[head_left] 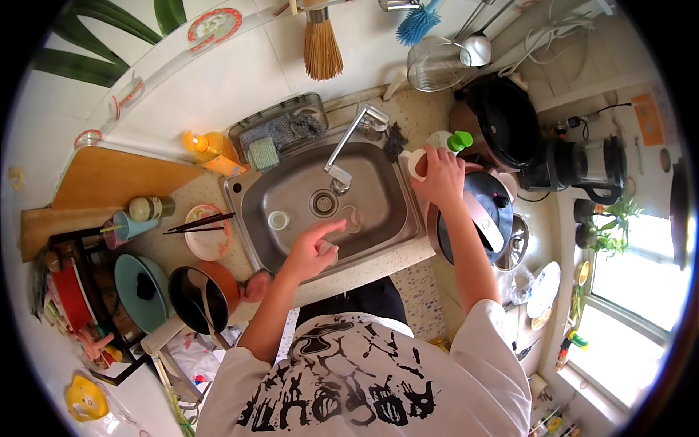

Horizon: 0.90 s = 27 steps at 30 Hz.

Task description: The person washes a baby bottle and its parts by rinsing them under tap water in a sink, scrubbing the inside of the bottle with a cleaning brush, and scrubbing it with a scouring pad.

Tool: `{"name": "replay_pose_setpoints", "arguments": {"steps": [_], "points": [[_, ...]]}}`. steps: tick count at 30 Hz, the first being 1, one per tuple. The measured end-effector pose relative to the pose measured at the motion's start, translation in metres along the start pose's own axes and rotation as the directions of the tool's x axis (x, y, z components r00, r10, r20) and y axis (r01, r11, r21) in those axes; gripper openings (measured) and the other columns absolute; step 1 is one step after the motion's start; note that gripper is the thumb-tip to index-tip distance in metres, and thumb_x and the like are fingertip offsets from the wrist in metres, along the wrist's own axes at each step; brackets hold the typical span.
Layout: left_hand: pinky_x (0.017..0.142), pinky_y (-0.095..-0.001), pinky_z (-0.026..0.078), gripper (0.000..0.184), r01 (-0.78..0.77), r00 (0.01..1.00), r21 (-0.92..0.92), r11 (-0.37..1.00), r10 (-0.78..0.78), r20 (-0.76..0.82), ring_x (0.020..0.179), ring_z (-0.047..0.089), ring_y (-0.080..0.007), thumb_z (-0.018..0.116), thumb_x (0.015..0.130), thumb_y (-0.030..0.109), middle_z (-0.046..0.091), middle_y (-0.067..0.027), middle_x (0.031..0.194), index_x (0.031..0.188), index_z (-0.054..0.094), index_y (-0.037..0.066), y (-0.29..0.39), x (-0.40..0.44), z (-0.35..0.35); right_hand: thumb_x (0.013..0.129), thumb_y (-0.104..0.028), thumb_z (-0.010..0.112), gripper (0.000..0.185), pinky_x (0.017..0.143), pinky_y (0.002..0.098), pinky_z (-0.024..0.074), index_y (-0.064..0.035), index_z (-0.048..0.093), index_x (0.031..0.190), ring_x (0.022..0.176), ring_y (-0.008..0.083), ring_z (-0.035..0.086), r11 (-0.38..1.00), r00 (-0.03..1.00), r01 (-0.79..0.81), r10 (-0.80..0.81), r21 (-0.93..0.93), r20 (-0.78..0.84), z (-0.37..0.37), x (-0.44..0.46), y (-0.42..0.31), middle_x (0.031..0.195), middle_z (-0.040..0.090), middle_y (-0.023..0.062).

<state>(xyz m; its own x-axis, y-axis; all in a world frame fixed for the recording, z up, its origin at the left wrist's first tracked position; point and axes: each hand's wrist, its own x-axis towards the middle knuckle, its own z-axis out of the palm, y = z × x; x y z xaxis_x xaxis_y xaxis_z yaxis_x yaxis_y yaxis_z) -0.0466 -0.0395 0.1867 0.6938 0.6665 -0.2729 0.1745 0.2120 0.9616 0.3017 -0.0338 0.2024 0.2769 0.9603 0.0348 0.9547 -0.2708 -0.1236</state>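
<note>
My left hand (pixel 309 251) is over the front of the steel sink (pixel 255 191), index finger stretched out and the other fingers curled around something small and pale that I cannot make out. On the counter right of the sink, my right hand (pixel 441 176) grips a white cup (pixel 418 164), beside a white bottle with a green cap (pixel 459 141). A clear round lid (pixel 277 220) lies in the basin, left of the drain (pixel 323 203). Near the left fingertips is a clear ring-shaped item (pixel 353 218). The faucet (pixel 346 149) reaches over the basin.
A pressure cooker (pixel 477 218) stands close by my right forearm. Left of the sink are a plate with chopsticks (pixel 207 244), an orange pot (pixel 226 280) and a teal bowl (pixel 142 309). Behind the basin sit a sponge (pixel 263 154) and an orange soap bottle (pixel 218 144).
</note>
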Motion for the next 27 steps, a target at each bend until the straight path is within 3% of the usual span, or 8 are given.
{"name": "replay_pose_setpoints", "arguments": {"steps": [3,8,14,17,24,27], "points": [[0.056,-0.0154,0.036,0.058,0.029,0.999,-0.104,0.994,-0.033,-0.042,0.060,0.036,0.0017,0.059,0.087,-0.012,0.059,-0.0026,0.131,0.140,0.055,0.009,-0.005,-0.006,-0.001,0.060,-0.033,0.080,0.066,0.088,0.0453,0.0427,-0.0112,0.059,0.119,0.100,0.0319,0.062,0.996,0.999,-0.015,0.017,-0.086,0.028,0.015,0.009,0.008,0.099,0.066,0.0117],[0.059,-0.0144,0.039,0.052,0.038,0.993,-0.097,0.995,-0.048,-0.108,0.063,0.042,0.0017,0.058,0.089,-0.011,0.062,-0.0029,0.128,0.139,0.057,0.007,-0.010,-0.008,-0.002,0.059,-0.035,0.080,0.066,0.087,0.0457,0.0419,-0.0101,0.059,0.117,0.098,0.0322,0.064,0.990,0.995,-0.044,0.055,-0.135,0.080,0.025,0.017,0.011,0.096,0.067,0.0131],[0.064,-0.0145,0.044,0.049,0.045,0.986,-0.148,0.988,-0.068,-0.153,0.071,0.054,0.0005,0.058,0.091,-0.010,0.063,-0.0057,0.126,0.138,0.056,0.005,-0.013,-0.011,0.000,0.066,-0.039,0.079,0.069,0.090,0.0459,0.0465,-0.0075,0.056,0.122,0.100,0.0360,0.064,0.988,0.993,-0.112,0.114,0.106,-0.015,0.026,0.026,0.011,0.102,0.066,0.0165],[0.066,-0.0150,0.045,0.047,0.049,0.984,-0.161,0.986,-0.075,-0.160,0.078,0.059,-0.0010,0.058,0.092,-0.010,0.064,-0.0069,0.125,0.137,0.056,0.004,-0.018,-0.010,0.002,0.067,-0.042,0.078,0.073,0.089,0.0453,0.0488,-0.0082,0.052,0.127,0.099,0.0383,0.064,0.981,0.982,-0.181,0.177,0.068,0.068,0.024,0.032,0.007,0.105,0.065,0.0186],[0.067,-0.0158,0.047,0.043,0.056,0.977,-0.201,0.978,-0.095,-0.193,0.083,0.064,-0.0035,0.059,0.094,-0.006,0.065,-0.0081,0.121,0.136,0.057,0.003,-0.022,-0.013,0.004,0.070,-0.048,0.079,0.075,0.097,0.0508,0.0430,-0.0103,0.051,0.129,0.102,0.0347,0.066,0.971,0.968,-0.220,0.229,-0.093,0.105,0.043,0.031,0.006,0.113,0.063,0.0207],[0.069,-0.0182,0.052,0.038,0.157,0.952,-0.191,0.969,-0.200,-0.230,0.084,0.065,-0.0068,0.058,0.096,-0.003,0.067,-0.0093,0.116,0.134,0.058,0.001,-0.012,-0.016,0.002,0.072,-0.049,0.079,0.075,0.098,0.0526,0.0418,-0.0112,0.051,0.130,0.105,0.0335,0.065,0.971,0.971,-0.220,0.228,-0.099,0.077,0.050,0.031,0.006,0.118,0.062,0.0181]]}}
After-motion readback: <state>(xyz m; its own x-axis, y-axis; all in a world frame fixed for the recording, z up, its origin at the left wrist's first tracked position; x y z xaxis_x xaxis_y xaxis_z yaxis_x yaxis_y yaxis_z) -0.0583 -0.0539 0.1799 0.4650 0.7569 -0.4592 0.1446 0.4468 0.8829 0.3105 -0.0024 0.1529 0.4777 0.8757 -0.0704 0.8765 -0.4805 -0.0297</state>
